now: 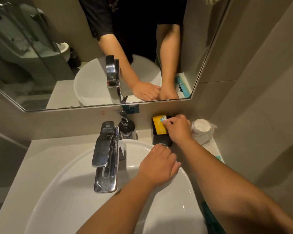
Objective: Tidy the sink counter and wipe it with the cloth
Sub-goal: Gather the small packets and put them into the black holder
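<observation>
A black box (161, 140) stands on the counter (46, 149) at the back right, against the wall. A yellow packet (158, 124) sticks up inside it. My right hand (178, 128) reaches over the box and pinches the packet's top corner. My left hand (158, 163) rests on the rim of the white basin (57, 196), its fingers bent against the box's front lower edge. A teal cloth (210, 215) lies along the counter's right edge, mostly hidden under my right forearm.
A chrome tap (105, 156) rises behind the basin, with a dark soap pump bottle (126, 127) behind it. Plastic-wrapped white cups (202, 130) sit in the far right corner. A mirror (57, 56) covers the wall above; a tiled wall closes the right side.
</observation>
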{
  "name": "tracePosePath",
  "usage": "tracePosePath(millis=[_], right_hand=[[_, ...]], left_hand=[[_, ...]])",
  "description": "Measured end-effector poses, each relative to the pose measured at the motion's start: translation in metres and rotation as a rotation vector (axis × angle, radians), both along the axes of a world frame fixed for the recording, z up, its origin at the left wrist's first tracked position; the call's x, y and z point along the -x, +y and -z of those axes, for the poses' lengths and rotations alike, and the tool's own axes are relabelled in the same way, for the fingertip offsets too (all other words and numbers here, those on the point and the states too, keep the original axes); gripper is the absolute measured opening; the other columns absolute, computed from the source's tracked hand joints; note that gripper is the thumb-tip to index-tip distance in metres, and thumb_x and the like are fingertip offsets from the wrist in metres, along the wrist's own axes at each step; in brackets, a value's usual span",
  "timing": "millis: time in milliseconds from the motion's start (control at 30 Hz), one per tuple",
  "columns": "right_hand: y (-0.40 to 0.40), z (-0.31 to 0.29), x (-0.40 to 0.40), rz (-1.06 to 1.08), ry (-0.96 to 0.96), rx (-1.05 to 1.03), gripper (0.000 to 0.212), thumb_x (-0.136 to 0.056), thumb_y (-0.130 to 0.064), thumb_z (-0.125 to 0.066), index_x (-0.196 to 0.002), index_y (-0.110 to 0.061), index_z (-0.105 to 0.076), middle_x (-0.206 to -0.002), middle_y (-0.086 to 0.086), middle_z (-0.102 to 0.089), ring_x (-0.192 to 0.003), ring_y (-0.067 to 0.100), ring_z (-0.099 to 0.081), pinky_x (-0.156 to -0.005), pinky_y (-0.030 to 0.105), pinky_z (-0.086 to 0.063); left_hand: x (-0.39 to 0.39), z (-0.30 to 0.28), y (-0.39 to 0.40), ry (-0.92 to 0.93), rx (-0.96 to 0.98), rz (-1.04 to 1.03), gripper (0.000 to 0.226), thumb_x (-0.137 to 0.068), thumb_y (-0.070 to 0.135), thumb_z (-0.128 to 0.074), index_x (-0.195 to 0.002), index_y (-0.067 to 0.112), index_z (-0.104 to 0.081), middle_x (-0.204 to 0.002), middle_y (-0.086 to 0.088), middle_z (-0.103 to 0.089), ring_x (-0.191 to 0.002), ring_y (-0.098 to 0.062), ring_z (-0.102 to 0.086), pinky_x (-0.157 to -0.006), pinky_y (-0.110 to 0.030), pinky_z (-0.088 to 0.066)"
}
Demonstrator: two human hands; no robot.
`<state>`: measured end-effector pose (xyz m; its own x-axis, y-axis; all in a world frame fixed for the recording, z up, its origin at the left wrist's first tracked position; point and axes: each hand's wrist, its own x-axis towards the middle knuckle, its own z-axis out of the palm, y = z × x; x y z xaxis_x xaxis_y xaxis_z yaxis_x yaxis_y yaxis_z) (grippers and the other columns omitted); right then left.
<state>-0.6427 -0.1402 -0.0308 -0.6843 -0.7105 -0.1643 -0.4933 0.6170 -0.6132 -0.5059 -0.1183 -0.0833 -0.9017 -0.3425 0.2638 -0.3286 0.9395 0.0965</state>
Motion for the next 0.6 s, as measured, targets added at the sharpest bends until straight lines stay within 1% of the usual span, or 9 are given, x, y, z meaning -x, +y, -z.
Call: tracePosePath(millis=[67, 200, 300, 433, 600], right_hand=[[0.001, 0.005, -0.002, 0.01, 0.029, -0.027, 0.03, -0.094, -0.043, -0.054, -0.102, -0.023, -0.075, -0.139, 0.005, -0.048, -0.123, 0.031, -0.042, -0.099, 0.043, -0.036], [0.0, 0.012, -0.007, 0.057, 0.054, -0.017, 0.032, -0.096, -0.042, -0.049, -0.104, -0.025, -0.074, -0.145, 0.002, -0.044, -0.13, 0.03, -0.038, -0.105, 0.046, -0.03], [-0.002, 0.011, -0.011, 0.032, 0.147, -0.12, 0.037, -0.097, -0.043, -0.043, -0.112, -0.025, -0.072, -0.147, 0.002, -0.041, -0.13, 0.029, -0.038, -0.107, 0.047, -0.029], [-0.001, 0.007, -0.013, -0.031, 0.276, -0.198, 0.039, -0.098, -0.042, -0.042, -0.12, -0.021, -0.067, -0.141, 0.007, -0.046, -0.126, 0.029, -0.041, -0.1, 0.046, -0.033], [0.001, 0.008, -0.011, -0.044, 0.343, -0.146, 0.036, -0.098, -0.037, -0.042, -0.112, -0.017, -0.069, -0.126, 0.009, -0.056, -0.115, 0.029, -0.049, -0.091, 0.044, -0.041]], left_hand=[[-0.001, 0.002, 0.001, -0.007, -0.007, -0.008, 0.043, -0.099, 0.04, -0.033, -0.079, 0.012, -0.06, -0.075, -0.008, -0.058, -0.075, -0.026, -0.048, -0.085, -0.039, -0.039], [-0.001, 0.003, 0.0, -0.003, -0.022, -0.004, 0.041, -0.098, 0.038, -0.035, -0.082, 0.013, -0.063, -0.079, -0.006, -0.06, -0.078, -0.026, -0.05, -0.091, -0.036, -0.035], [0.0, 0.003, 0.0, -0.016, -0.02, 0.01, 0.041, -0.098, 0.037, -0.034, -0.088, 0.014, -0.067, -0.083, -0.006, -0.063, -0.082, -0.025, -0.052, -0.095, -0.034, -0.032], [0.0, 0.002, -0.001, -0.042, -0.004, 0.018, 0.043, -0.097, 0.037, -0.033, -0.093, 0.013, -0.069, -0.086, -0.006, -0.064, -0.085, -0.025, -0.053, -0.1, -0.034, -0.03], [0.0, -0.001, 0.001, -0.026, -0.018, 0.014, 0.044, -0.097, 0.038, -0.033, -0.091, 0.013, -0.068, -0.085, -0.006, -0.064, -0.084, -0.025, -0.053, -0.097, -0.035, -0.034]])
